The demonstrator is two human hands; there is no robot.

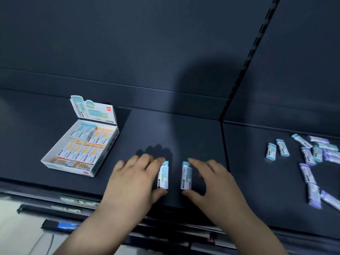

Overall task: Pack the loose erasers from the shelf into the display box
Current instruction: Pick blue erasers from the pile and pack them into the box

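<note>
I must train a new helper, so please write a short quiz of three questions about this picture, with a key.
1. True or false: the box is shut.
2. How many erasers do the left hand and the right hand pinch in all? A one, B two, C four.
3. Fill in: the loose pile lies to the ___ of the hands.
Key: 1 false, it is open; 2 B, one in each hand; 3 right.
</note>
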